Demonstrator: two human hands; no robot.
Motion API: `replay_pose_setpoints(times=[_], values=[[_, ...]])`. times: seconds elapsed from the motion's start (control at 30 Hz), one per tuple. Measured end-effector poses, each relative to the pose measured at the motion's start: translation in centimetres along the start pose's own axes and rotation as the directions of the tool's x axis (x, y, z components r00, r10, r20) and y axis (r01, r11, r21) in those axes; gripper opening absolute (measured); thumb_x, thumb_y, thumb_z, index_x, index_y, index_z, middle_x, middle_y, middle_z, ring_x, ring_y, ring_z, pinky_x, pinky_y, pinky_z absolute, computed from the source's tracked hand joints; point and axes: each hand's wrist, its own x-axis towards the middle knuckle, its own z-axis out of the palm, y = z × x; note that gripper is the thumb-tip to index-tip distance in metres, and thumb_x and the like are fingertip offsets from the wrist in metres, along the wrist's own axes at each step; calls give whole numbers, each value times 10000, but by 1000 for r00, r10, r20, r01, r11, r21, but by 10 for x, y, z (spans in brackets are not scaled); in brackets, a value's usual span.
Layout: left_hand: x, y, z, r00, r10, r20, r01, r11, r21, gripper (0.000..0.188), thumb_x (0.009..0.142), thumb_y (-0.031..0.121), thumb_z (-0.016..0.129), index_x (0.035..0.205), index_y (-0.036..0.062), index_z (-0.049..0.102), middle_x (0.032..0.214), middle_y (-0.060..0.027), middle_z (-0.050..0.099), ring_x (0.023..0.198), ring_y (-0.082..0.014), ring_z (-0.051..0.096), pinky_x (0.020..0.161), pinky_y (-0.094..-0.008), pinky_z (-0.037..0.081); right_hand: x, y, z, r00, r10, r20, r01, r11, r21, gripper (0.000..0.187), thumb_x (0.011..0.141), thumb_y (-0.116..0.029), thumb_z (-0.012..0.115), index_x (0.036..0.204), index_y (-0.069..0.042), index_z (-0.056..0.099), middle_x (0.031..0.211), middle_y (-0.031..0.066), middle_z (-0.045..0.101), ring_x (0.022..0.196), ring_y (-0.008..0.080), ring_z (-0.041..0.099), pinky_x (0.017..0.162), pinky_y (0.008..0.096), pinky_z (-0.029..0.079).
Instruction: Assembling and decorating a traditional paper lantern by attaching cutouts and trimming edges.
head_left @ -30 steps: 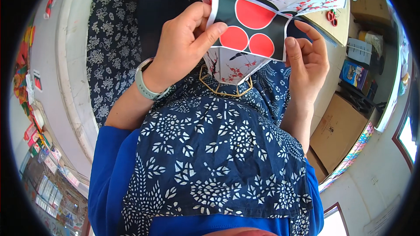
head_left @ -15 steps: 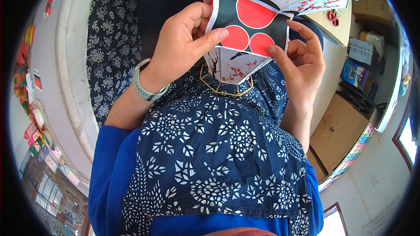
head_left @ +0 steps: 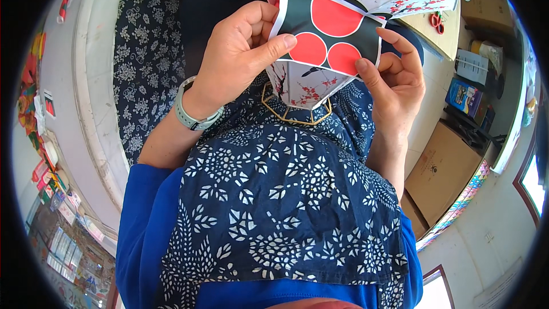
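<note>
Between my hands is a black sheet with red circles (head_left: 322,35) and a white border, its lower edge slightly tilted. My left hand (head_left: 245,51) pinches its left edge, thumb on the front and fingers behind. At the right edge my right hand (head_left: 394,77) grips it, thumb near the lower corner and index finger raised beside the upper one. Directly behind the sheet, partly hidden by it, is a lantern (head_left: 313,83) with white panels of red blossoms and dark branches. Its gold-coloured wire frame (head_left: 296,121) rests over my lap. Whether sheet and lantern are joined I cannot tell.
Red-handled scissors (head_left: 437,22) lie on a wooden board (head_left: 443,43) at the upper right. Further right are cardboard boxes (head_left: 443,166) and a shelf with a blue package (head_left: 461,96). Blue-and-white patterned cloth (head_left: 150,51) hangs at the left. A patterned apron (head_left: 286,194) covers my lap.
The sheet's right side has shifted slightly to the right, and my right thumb has moved a little with it. Both hands keep their grip; the lantern stays nearly in place.
</note>
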Motion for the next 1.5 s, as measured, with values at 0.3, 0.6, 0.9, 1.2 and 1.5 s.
replay_pose_setpoints(times=[0.3,0.6,0.9,1.2,1.5], values=[[0,-3,4,998,50,-25,-48,997,53,200,946,46,626,1116,-31,552,971,-60,678,855,-60,629,756,-197,506,1,3,0,1000,4,-9,-5,999,-49,477,826,51,723,1270,26,552,789,31,676,728,57,619,689,167,461],[-1,-7,2,996,79,-48,-65,969,238,199,939,39,636,1108,-29,554,947,-53,679,842,-53,629,752,-200,507,-2,2,3,999,-36,-41,31,992,-120,473,806,37,744,1242,-8,569,704,-30,589,648,19,514,601,155,387],[0,-4,-1,999,28,-17,-25,987,159,232,937,40,639,1137,-35,550,968,-66,683,861,-66,640,770,-207,516,-3,3,0,1000,-13,-6,12,997,-73,476,827,53,719,1272,24,550,784,23,666,718,49,604,668,155,438],[2,-6,-1,999,31,-18,-28,990,139,254,933,45,646,1154,-33,548,974,-67,684,866,-71,642,777,-209,518,1,6,2,999,-17,-32,16,999,-40,468,793,25,754,1225,-14,576,650,-67,509,617,6,450,568,156,341],[5,-1,-4,1000,18,-8,-16,983,182,256,927,60,658,1148,-25,561,954,-54,681,843,-61,632,752,-205,509,5,3,-4,1000,-16,0,16,992,-122,427,840,5,732,1232,19,562,779,-1,622,698,42,562,655,161,431]])
